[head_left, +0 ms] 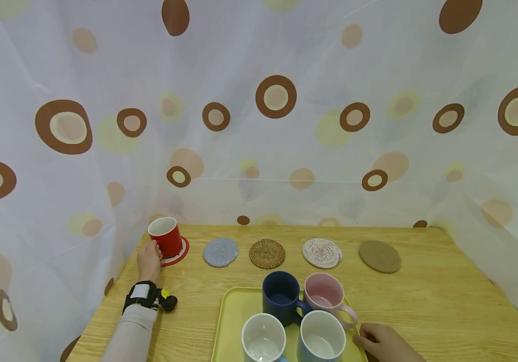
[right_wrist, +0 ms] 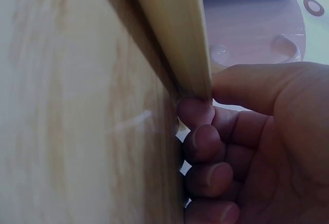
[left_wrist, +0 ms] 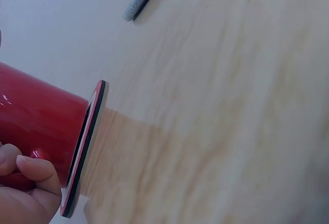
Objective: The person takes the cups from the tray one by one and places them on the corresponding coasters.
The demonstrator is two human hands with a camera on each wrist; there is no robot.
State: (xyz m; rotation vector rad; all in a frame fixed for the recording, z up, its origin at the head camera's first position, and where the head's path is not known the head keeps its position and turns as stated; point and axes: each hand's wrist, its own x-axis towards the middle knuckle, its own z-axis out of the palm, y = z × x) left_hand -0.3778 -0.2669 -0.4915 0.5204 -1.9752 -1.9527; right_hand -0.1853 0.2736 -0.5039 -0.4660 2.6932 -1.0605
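At the far left of the table, my left hand [head_left: 149, 259] grips the handle of a red mug [head_left: 168, 244] with a white inside. Beneath the mug is a round red-rimmed coaster [head_left: 185, 247]; in the left wrist view the mug's base is at the coaster's face, with a thin dark gap along part of it. My right hand [head_left: 387, 344] pinches the right rim of a yellow tray [head_left: 229, 317] between thumb and curled fingers. The tray carries a navy mug [head_left: 280, 294], a pink mug [head_left: 324, 291] and two white-lined, light blue mugs.
Right of the red coaster, a row holds a grey-blue coaster [head_left: 220, 252], a brown woven coaster [head_left: 267, 253], a speckled white coaster [head_left: 322, 253] and a tan coaster [head_left: 380, 256]. A dotted curtain [head_left: 241, 151] hangs behind and beside the wooden table [head_left: 444, 301].
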